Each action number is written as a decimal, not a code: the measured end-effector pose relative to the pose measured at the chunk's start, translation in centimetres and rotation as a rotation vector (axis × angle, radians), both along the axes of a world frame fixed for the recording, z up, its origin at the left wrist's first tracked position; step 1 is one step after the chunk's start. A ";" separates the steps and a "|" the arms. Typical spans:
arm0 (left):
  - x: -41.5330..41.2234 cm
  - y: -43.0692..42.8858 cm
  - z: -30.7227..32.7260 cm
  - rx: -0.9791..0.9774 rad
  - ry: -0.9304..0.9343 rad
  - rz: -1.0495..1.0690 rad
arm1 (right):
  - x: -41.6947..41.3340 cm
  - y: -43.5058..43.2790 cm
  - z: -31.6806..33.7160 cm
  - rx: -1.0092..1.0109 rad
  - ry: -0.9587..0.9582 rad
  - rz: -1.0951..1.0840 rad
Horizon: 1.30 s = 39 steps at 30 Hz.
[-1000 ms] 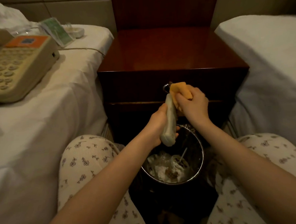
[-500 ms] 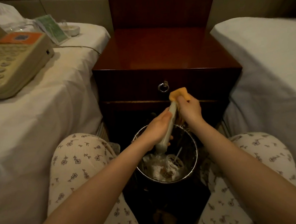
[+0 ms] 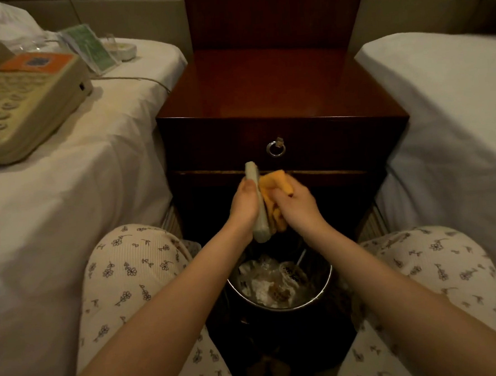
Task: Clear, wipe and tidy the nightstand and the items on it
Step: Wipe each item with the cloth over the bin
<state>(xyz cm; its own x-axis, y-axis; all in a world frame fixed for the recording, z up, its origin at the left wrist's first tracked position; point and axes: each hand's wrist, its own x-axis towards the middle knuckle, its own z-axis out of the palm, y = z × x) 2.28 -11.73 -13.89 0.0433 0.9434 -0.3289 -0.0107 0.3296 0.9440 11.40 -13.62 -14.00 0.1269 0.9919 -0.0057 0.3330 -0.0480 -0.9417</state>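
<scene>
Holding orange cloth (image 3: 274, 186) against pale remote (image 3: 261, 230)

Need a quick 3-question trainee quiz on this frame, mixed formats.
1. True or false: the phone sits on the nightstand.
2. Multiple choice: the right hand holds A) an orange cloth, B) a cup, C) a pillow.
3. Fill in: the left hand grips a pale remote above a ___ of rubbish.

Key
1. False: the phone lies on the bed to the left of the nightstand.
2. A.
3. bin.
</scene>
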 end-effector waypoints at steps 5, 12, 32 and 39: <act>-0.2 0.5 -0.1 -0.015 -0.071 0.098 | -0.6 -0.5 -0.5 0.100 0.023 0.005; -0.4 0.5 0.1 -0.180 -0.215 0.104 | -0.7 -0.9 0.1 0.124 0.099 -0.012; -1.6 0.8 0.7 -0.184 -0.251 0.618 | -1.5 -2.9 -0.5 0.191 -0.220 -0.107; -1.6 0.7 0.6 -0.240 -0.332 0.669 | -1.5 -3.1 -1.7 0.424 -0.589 0.102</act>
